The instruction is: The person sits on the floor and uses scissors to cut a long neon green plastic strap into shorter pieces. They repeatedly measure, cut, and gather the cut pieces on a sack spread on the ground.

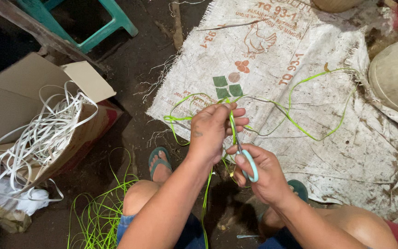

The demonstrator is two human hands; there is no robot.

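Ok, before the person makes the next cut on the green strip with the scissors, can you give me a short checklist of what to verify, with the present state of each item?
1. Left hand grips the green strip: ok, fingers are closed around it.
2. Right hand holds the scissors by the light blue handles: ok.
3. Blades meet the strip: cannot tell, the blades are mostly hidden between the hands.
4. Left fingertips away from the blades: not ok, they sit very close.
5. Loose strip length lies free on the white sack: ok, it loops without a visible snag.
6. Feet away from the cutting point: ok, both sandals are below the hands.
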